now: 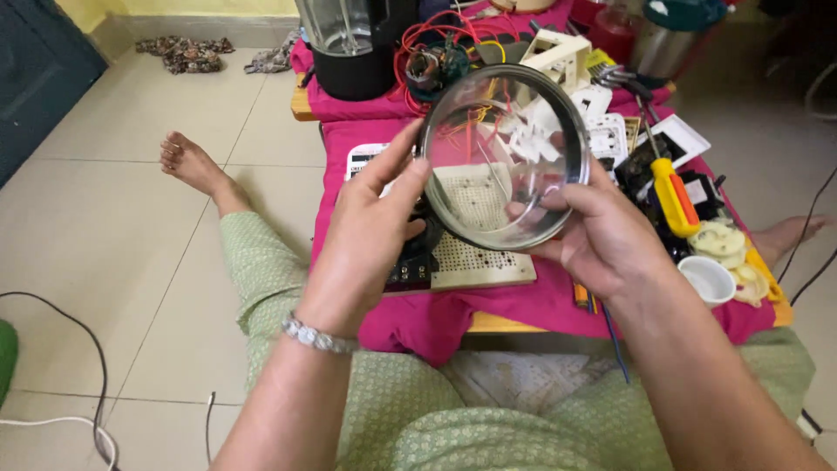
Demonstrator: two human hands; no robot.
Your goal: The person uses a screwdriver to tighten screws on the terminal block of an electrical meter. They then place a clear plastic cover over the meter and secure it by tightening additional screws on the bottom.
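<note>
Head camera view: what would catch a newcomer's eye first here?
The clear glass bowl in the middle, held tilted between the left hand and right hand. Behind it, a low table draped in pink cloth is crowded with parts, with a yellow-handled screwdriver at right and a blender jar at the far end.

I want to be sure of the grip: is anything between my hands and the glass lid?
Nothing visible. The left hand and right hand both grip the glass lid directly by its rim, above the pink cloth.
</note>
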